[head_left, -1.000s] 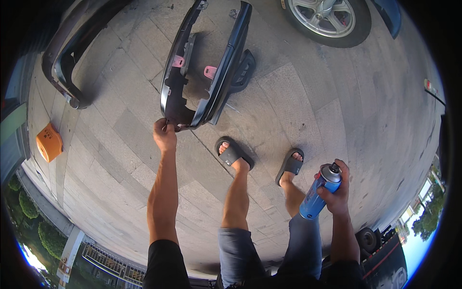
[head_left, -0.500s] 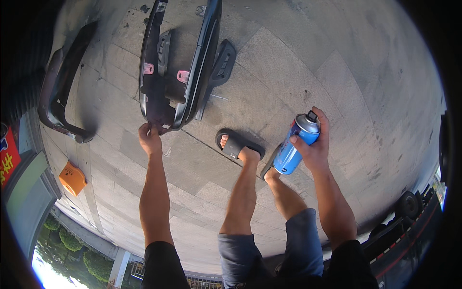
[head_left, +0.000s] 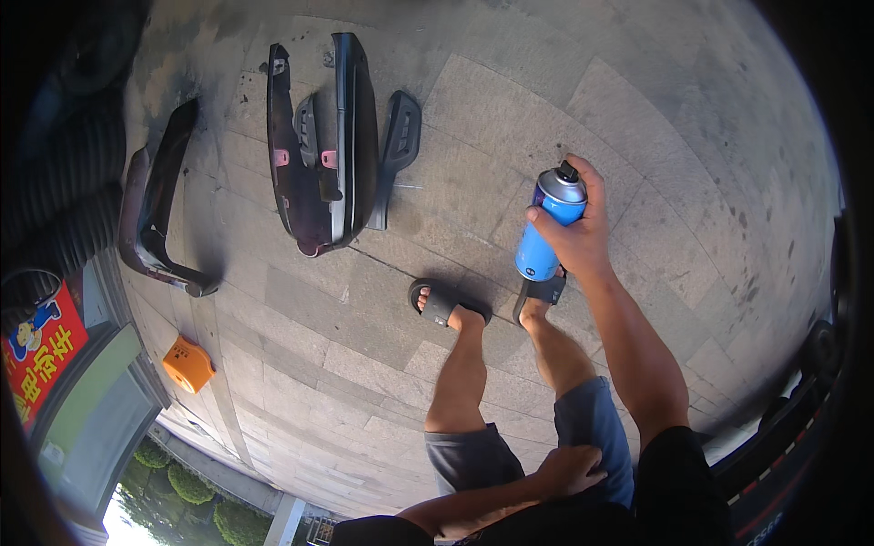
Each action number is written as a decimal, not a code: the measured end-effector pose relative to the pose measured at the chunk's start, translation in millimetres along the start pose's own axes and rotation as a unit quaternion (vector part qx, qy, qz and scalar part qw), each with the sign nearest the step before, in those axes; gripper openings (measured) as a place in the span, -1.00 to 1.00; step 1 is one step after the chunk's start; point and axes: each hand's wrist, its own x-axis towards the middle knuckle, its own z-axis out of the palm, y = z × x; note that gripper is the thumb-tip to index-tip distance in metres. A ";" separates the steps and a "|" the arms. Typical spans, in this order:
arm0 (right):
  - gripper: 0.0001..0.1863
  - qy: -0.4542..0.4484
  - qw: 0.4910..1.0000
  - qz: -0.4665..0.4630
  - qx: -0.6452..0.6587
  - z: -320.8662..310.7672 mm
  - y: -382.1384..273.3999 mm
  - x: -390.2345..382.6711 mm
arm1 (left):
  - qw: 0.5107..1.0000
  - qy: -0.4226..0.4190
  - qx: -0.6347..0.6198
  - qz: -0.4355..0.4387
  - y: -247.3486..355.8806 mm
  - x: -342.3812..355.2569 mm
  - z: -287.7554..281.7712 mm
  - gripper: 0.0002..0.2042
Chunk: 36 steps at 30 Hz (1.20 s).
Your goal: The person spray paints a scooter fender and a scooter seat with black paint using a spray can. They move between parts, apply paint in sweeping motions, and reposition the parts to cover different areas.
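My right hand [head_left: 583, 223] grips a blue spray can [head_left: 542, 250] with a silver top, its forefinger beside the black nozzle. My left hand [head_left: 569, 471] is down against my grey shorts [head_left: 592, 409], fingers curled; whatever they may hold is hidden. Beyond my hands, a long dark bumper piece [head_left: 355, 146] with pink brackets [head_left: 330, 159] lies on the paving, smaller vented black parts [head_left: 401, 132] beside it. Another curved black bumper [head_left: 137, 223] lies to the left.
My sandalled feet [head_left: 437, 305] stand on stone paving [head_left: 655, 227]. An orange plastic object [head_left: 187, 364] lies lower left, near a red banner [head_left: 45, 355] and a doorway. Hedges [head_left: 191, 482] are beyond, and dark vehicle parts [head_left: 801, 382] show at the right rim.
My left hand has let go of the long bumper piece and moved down and right to my shorts. The spray can in my right hand has moved upward and left in view.
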 end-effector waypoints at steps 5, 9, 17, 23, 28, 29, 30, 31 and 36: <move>-0.14 0.023 0.999 0.001 -0.028 -3.5 4.6 1.9 | 0.984 -0.175 -0.043 0.012 -46.8 -44.4 88.0 -0.82; -0.13 0.040 0.998 -0.011 -0.040 10.5 -0.4 -0.4 | 0.970 -0.232 0.006 0.064 -75.1 -104.5 140.6 -0.80; -0.11 0.027 0.999 -0.034 -0.026 32.4 -0.1 43.6 | 0.969 -0.203 -0.139 -0.022 -51.7 -72.0 -54.1 -0.66; -0.15 -0.006 0.980 -0.197 -0.029 37.3 45.2 136.3 | 0.862 0.501 0.060 0.049 -113.0 -4.3 -364.0 -0.76; -0.15 -0.042 0.975 -0.220 -0.002 16.3 48.0 205.9 | 0.680 0.704 0.202 -0.017 -138.5 -73.5 -497.3 -0.77; -0.15 -0.035 0.963 -0.267 -0.015 16.9 42.8 220.0 | 0.669 0.703 0.239 -0.037 -143.2 -87.5 -503.8 -0.76; -0.16 -0.023 0.948 -0.317 -0.028 16.5 33.7 234.4 | 0.676 0.685 0.271 -0.011 -147.7 -96.1 -510.9 -0.75; -0.16 -0.013 0.933 -0.356 -0.045 17.1 29.8 239.0 | 0.686 0.671 0.279 -0.028 -154.6 -104.4 -511.1 -0.74; -0.17 -0.025 0.962 -0.217 0.162 16.4 8.3 240.3 | 0.699 0.582 0.410 -0.066 -202.8 -112.7 -506.3 -0.70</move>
